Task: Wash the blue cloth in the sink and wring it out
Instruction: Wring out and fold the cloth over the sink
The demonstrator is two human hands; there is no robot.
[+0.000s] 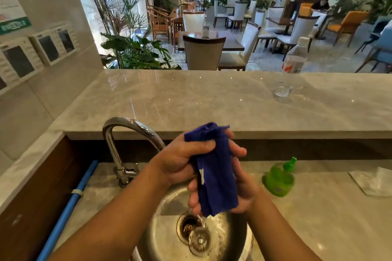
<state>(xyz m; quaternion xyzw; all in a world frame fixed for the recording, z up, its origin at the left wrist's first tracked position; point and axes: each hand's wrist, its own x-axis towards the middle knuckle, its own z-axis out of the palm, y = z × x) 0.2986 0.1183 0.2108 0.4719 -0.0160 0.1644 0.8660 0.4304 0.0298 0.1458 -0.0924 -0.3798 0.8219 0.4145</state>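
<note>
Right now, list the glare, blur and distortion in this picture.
Head view: the wide-angle lens bows the counter edge and tilts the wall at the left; bright highlights streak the faucet, and small glints dot the counter; the bottle and glass look soft; the cloth, gripped by the left hand and right hand, is fairly sharp.

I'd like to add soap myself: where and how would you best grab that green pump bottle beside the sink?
The green pump bottle is probably best taken round its wide, rounded body, coming from the sink side. It stands upright on the counter, and the thin pump head on top offers little hold.
</note>
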